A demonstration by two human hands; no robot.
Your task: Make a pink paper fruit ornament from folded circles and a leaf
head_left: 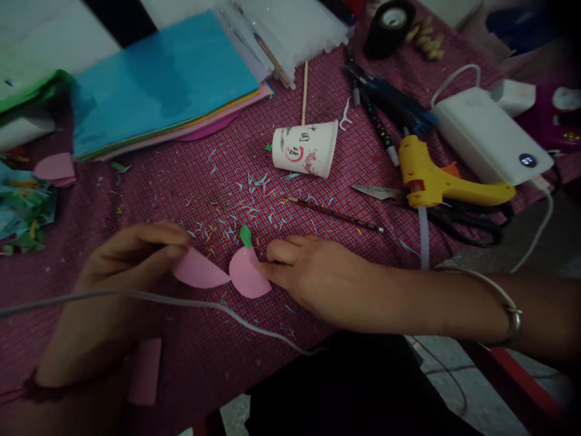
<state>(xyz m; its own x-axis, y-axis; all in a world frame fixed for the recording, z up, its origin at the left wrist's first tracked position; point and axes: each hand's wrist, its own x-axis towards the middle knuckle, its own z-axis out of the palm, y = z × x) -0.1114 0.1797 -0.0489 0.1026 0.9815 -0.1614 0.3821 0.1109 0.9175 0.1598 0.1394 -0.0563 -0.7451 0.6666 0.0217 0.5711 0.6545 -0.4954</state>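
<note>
Between the thumb and fingers of my left hand (140, 260) is a pink paper piece (200, 268), narrowing to a point on its right. That point meets a rounded pink paper shape (247, 272) with a green paper leaf (246, 236) at its top. My right hand (313, 272) has its fingers closed at the right edge of the rounded shape; its fingertips are partly hidden. Just beyond the hands lie small paper scraps (254, 206) and a dark pencil (336, 215).
A paper cup (305, 148) lies on its side. A yellow glue gun (426, 175) rests over black-handled scissors (472, 224), near a white power bank (494, 133). Coloured paper sheets (167, 79) are stacked at the back left. A grey cable (181, 301) crosses in front of my left arm.
</note>
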